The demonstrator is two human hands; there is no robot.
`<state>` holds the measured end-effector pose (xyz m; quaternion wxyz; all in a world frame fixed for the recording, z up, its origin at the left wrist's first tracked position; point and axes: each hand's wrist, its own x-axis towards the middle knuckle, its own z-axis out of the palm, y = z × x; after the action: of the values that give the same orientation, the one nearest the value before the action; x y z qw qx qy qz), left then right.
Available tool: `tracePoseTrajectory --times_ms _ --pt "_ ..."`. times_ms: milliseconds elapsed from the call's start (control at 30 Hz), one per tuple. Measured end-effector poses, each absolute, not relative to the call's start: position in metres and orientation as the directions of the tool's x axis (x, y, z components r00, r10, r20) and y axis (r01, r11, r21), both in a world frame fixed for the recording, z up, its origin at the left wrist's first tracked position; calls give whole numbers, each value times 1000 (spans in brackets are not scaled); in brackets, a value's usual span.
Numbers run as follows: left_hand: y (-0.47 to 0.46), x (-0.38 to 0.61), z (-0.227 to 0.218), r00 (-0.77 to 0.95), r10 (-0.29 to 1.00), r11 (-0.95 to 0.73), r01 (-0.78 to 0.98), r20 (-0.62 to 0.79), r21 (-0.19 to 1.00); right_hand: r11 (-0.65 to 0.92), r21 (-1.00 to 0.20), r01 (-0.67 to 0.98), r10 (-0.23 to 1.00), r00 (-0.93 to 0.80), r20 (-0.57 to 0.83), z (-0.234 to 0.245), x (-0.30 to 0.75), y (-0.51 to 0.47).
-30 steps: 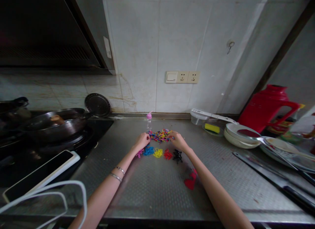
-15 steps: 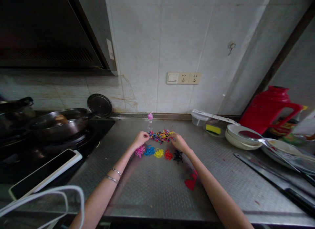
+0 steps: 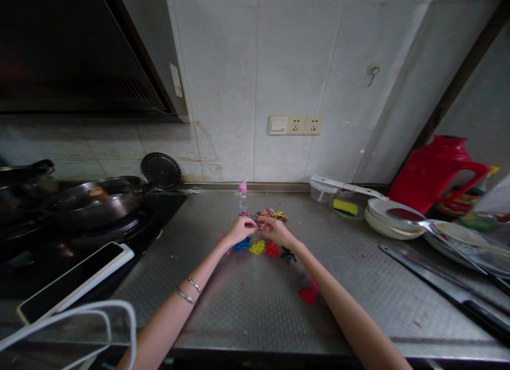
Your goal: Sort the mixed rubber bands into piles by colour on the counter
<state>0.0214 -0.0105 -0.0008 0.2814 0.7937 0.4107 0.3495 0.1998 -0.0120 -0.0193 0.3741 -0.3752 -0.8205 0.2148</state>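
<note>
Our fingers (image 3: pixel 249 225) curl inward where left hand (image 3: pixel 239 231) and right hand (image 3: pixel 278 232) meet at the mixed pile of coloured bands (image 3: pixel 271 215). We cannot tell whether they pinch one. Sorted heaps (image 3: pixel 257 247) lie just nearer on the steel surface (image 3: pixel 247 301).

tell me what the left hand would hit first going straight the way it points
Probably the right hand: the left hand points right toward it, fingertips almost touching, at the mixed pile of coloured bands. Depth is unclear.

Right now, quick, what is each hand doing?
Left hand: pinched shut at the coloured bands, grip unclear.
Right hand: pinched shut there too, grip unclear.
</note>
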Motion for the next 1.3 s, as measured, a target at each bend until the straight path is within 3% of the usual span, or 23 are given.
tracePoseTrajectory --times_ms 400,800,900,1100,1300 --pt "2 -10 1 409 898 -374 521 160 767 602 -613 512 792 -481 376 -10 207 -14" --pt "20 -70 5 408 904 -225 709 -129 669 727 -357 587 683 -672 287 5 196 -31" --pt "21 -71 3 410 906 -236 700 -109 674 717 -384 581 688 -676 263 3 197 -31" --pt "25 -68 -1 362 930 -305 667 62 680 712 -448 541 690 -657 303 0 200 -26" --pt "27 -64 -8 339 936 -301 622 98 723 624 -462 631 781 -485 393 -6 218 -11"
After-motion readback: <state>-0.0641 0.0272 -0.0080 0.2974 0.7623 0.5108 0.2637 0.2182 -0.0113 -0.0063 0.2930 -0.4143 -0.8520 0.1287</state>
